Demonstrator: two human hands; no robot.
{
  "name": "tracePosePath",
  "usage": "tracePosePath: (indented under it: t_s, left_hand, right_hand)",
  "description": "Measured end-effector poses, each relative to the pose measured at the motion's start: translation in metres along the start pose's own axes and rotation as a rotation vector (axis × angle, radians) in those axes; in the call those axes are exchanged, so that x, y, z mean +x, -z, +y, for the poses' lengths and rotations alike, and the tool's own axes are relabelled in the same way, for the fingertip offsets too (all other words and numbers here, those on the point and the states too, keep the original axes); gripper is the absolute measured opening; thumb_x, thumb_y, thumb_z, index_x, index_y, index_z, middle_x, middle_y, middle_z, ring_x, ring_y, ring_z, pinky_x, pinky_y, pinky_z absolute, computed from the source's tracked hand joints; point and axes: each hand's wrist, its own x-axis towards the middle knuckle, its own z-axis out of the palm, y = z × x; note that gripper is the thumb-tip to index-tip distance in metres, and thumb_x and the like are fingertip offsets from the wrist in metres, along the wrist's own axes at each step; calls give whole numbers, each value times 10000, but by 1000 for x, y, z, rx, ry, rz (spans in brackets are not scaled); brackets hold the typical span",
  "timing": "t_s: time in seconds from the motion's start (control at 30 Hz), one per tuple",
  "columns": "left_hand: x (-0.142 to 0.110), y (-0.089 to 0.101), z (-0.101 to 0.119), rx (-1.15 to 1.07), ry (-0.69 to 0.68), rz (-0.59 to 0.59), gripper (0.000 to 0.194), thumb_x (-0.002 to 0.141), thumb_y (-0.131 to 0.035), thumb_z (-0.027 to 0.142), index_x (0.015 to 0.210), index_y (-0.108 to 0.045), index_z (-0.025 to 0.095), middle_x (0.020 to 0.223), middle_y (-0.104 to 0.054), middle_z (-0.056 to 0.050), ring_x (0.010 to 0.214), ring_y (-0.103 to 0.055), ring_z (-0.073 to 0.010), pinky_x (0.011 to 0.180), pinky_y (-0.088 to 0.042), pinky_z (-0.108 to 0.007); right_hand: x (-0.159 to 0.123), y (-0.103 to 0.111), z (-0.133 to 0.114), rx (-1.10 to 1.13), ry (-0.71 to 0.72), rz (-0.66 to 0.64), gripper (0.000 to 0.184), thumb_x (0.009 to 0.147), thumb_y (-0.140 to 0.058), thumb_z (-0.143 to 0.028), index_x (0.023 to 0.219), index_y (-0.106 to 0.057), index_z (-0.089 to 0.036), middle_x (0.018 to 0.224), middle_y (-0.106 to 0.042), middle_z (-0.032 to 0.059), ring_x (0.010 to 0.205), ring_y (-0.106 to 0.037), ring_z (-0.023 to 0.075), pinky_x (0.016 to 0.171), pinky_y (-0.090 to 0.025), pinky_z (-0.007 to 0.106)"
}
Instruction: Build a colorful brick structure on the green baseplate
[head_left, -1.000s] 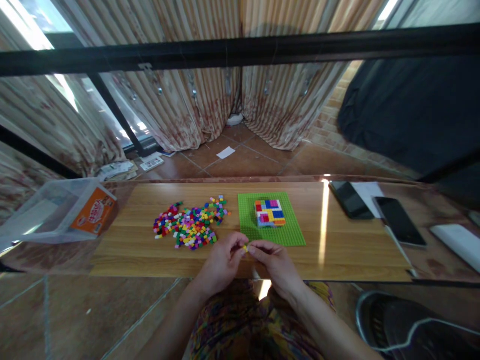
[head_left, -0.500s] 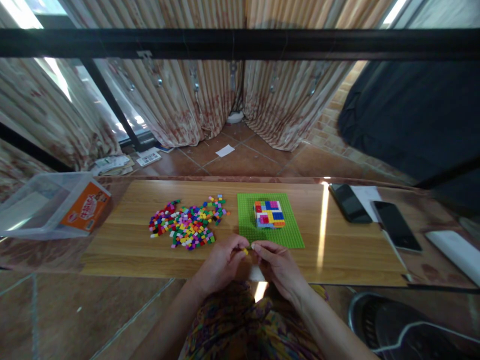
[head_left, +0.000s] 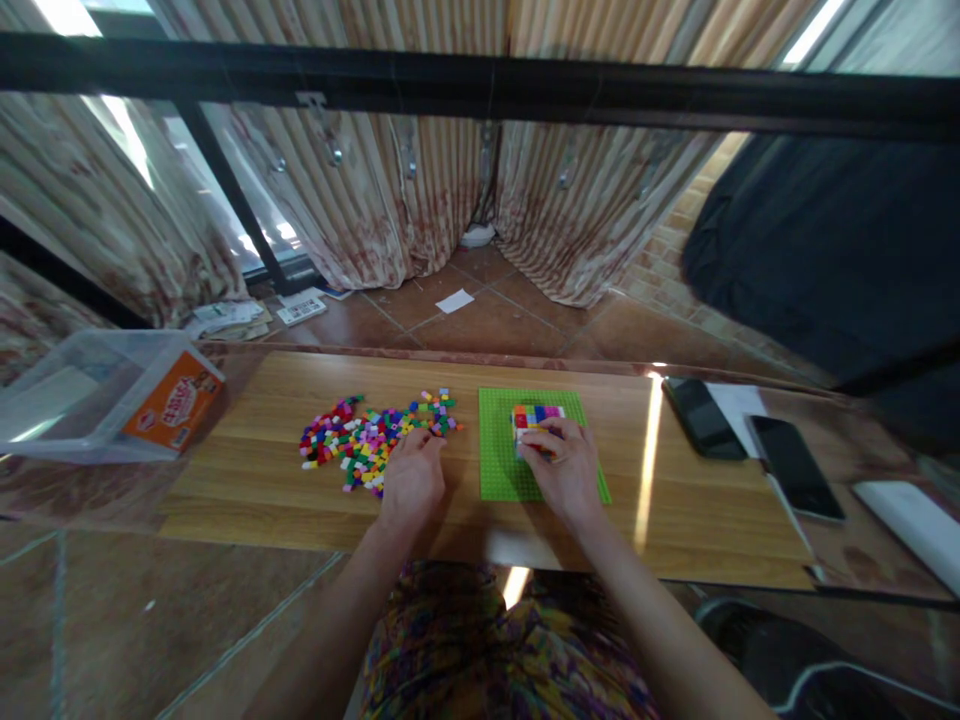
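My right hand [head_left: 564, 465] is over the low block of coloured building bricks [head_left: 529, 412] on the green baseplate [head_left: 495, 470]. Its thumb and forefinger are pinched together at the block's left part, around what looks like a small pale building brick, mostly covered by the fingertips. The hand hides much of the block's near and right parts. My left hand [head_left: 415, 478] is at the right side of the pile of loose building bricks [head_left: 360, 440], back upward, fingers bent down among them. Its fingertips are hidden, so whether it holds a brick is unclear.
A clear plastic box [head_left: 82, 400] with an orange label stands left on the wooden board [head_left: 247, 470]. Two dark phones, one of them this phone [head_left: 795, 465], and white paper [head_left: 735, 408] lie to the right. A black bar [head_left: 480, 80] crosses beyond the table.
My hands were together in front of the baseplate, with a yellow brick at the left fingers. The left has moved to the pile, the right forward onto the block.
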Motion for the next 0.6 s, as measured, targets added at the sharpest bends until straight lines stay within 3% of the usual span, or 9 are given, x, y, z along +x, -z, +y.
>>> tracePosePath:
  t_s: [0.13, 0.33, 0.6]
  left_hand:
    - [-3, 0, 21, -152, 6, 58, 293, 854, -452, 117, 1059, -655, 172, 1082, -609, -107, 1015, -587, -238, 916, -491, -380]
    - [-2, -15, 66, -512, -1, -147, 418, 838, -458, 119, 1244, -556, 141, 1075, -621, -107, 986, -611, -210, 891, -514, -345]
    - [-6, -31, 83, -531, -19, -200, 511, 849, -422, 133, 1360, -449, 122, 1170, -585, -136, 1076, -576, -246, 978, -472, -395]
  right_hand:
    - [0, -4, 0, -36, -34, 17, 84, 781, -686, -311, 801, -764, -287, 1054, -643, 49, 1009, -522, 244, 899, -367, 424]
    - [-1, -5, -4, -44, -57, 60, 116, 779, -677, -309, 836, -748, -238, 1031, -647, 73, 976, -530, 247, 883, -375, 415]
    - [-5, -1, -5, -17, -90, 80, 152, 784, -683, -347, 844, -745, -222, 1044, -638, 86, 984, -529, 247, 899, -397, 407]
